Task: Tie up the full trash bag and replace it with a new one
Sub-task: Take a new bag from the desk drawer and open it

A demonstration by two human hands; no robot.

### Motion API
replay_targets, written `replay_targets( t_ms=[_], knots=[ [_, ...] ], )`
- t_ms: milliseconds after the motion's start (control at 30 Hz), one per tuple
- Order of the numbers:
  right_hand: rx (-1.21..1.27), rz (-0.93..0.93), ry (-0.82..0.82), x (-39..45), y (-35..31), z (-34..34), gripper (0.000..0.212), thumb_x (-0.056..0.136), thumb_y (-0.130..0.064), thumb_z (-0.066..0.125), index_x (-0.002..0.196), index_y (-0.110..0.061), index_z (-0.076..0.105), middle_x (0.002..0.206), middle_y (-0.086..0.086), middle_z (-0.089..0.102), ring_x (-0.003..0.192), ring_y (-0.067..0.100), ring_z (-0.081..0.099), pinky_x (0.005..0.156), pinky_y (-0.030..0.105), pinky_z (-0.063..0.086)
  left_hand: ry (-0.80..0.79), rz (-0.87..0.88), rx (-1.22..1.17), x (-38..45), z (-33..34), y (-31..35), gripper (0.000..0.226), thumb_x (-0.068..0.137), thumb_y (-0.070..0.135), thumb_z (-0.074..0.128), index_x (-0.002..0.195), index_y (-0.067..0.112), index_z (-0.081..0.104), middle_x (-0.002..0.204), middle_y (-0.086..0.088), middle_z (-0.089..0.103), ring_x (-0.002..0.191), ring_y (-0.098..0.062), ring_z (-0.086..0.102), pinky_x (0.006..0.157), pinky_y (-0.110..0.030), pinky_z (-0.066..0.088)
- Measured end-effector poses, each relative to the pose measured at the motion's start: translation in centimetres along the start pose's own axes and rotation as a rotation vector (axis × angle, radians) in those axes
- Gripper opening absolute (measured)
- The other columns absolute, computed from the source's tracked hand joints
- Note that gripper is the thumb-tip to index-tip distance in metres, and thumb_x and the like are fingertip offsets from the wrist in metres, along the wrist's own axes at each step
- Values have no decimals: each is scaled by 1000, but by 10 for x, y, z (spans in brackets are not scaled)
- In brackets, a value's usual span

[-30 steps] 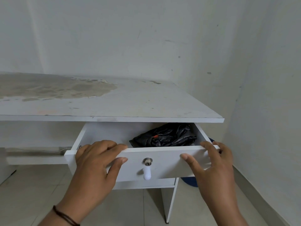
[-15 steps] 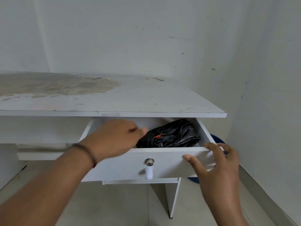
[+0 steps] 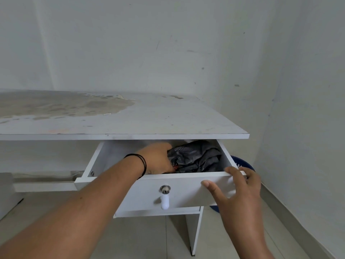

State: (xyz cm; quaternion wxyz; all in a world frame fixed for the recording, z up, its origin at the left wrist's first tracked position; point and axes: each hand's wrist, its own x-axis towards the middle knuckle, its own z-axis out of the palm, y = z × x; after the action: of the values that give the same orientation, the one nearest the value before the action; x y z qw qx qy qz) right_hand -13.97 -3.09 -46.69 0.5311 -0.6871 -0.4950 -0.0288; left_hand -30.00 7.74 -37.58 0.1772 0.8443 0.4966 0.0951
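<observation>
Left hand point(image 3: 158, 158) has gone deeper into the open drawer point(image 3: 186, 191) since a moment ago; it now sits against the black trash bags point(image 3: 196, 156). Fingers are hidden behind the bundle, so can't tell if it grips. Bundle lies crumpled just right of that hand, in the drawer's right half, under the surface point(image 3: 149, 124) edge. Right hand point(image 3: 237, 189) stays on the drawer front's right corner: fingers relaxed over the top edge, thumb on the face. Lock point(image 3: 164, 189) and white knob point(image 3: 164, 201) sit left of the right hand. Blue bin point(image 3: 242, 163) is partly visible beyond it, on the floor.
</observation>
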Motion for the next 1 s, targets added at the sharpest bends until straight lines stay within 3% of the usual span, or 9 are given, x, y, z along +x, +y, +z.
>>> replay_targets(
  t_ms=[133, 233, 333, 500, 633, 767, 900, 967, 1000],
  knots=[
    [-17, 5, 8, 0, 0, 1, 55, 68, -45, 74, 117, -22, 59, 135, 0, 34, 116, 17, 43, 83, 22, 37, 114, 83, -56, -8, -2, 10, 32, 76, 27, 72, 100, 13, 55, 91, 0, 59, 79, -15, 53, 60, -22, 39],
    [-10, -6, 10, 0, 1, 1, 56, 68, -45, 75, 117, -24, 59, 136, -2, 34, 108, 10, 40, 80, 21, 36, 211, 107, -81, -11, -5, 13, 28, 77, 26, 71, 98, 22, 53, 92, 5, 57, 79, -13, 53, 57, -20, 38],
    [-11, 7, 1, 1, 2, 1, 57, 68, -47, 74, 119, -26, 57, 137, -4, 33, 106, 7, 38, 80, 21, 38, 254, 169, -62, -18, -12, 14, 26, 80, 17, 67, 106, 19, 60, 94, 5, 62, 82, -16, 58, 60, -21, 42],
    [-49, 22, 9, -1, 0, 3, 66, 67, -56, 66, 125, -27, 53, 142, -3, 30, 120, 14, 40, 93, 32, 46, 286, 207, -41, -35, -39, 11, 9, 77, 14, 66, 86, 11, 67, 80, -5, 67, 76, -20, 63, 68, -34, 51],
    [-134, -7, 52, -4, 0, 7, 74, 63, -71, 49, 124, -29, 54, 143, 1, 32, 129, 22, 38, 100, 48, 42, 323, 162, -300, -41, -62, 0, 13, 76, 10, 70, 88, 16, 69, 85, -4, 71, 80, -18, 67, 76, -33, 54],
    [-172, -6, 55, -3, -2, 6, 72, 64, -67, 51, 122, -26, 58, 142, 7, 38, 128, 26, 40, 101, 51, 40, 431, 92, -580, -18, -70, -17, 26, 77, 10, 71, 100, 18, 62, 97, -5, 69, 87, -21, 67, 79, -31, 54],
    [-315, -112, 181, -5, -9, 8, 56, 70, -52, 66, 115, -19, 64, 133, 16, 48, 123, 35, 42, 97, 55, 37, 454, -1, -353, 5, -64, -31, 44, 79, 24, 71, 113, 24, 43, 101, -1, 60, 87, -19, 60, 70, -28, 49],
    [-340, -251, 282, -10, -15, 13, 37, 74, -34, 77, 105, -15, 69, 119, 18, 55, 113, 33, 44, 91, 50, 38, 553, 68, -98, 6, -60, -36, 40, 80, 24, 68, 114, 25, 46, 107, 1, 51, 98, -18, 52, 78, -27, 44],
    [-334, -324, 306, -13, -18, 17, 27, 76, -29, 73, 99, -14, 70, 110, 16, 58, 104, 30, 47, 85, 45, 40, 631, 146, -12, 6, -59, -37, 30, 81, 22, 67, 108, 22, 54, 105, -1, 52, 98, -18, 51, 81, -29, 44]
  ],
)
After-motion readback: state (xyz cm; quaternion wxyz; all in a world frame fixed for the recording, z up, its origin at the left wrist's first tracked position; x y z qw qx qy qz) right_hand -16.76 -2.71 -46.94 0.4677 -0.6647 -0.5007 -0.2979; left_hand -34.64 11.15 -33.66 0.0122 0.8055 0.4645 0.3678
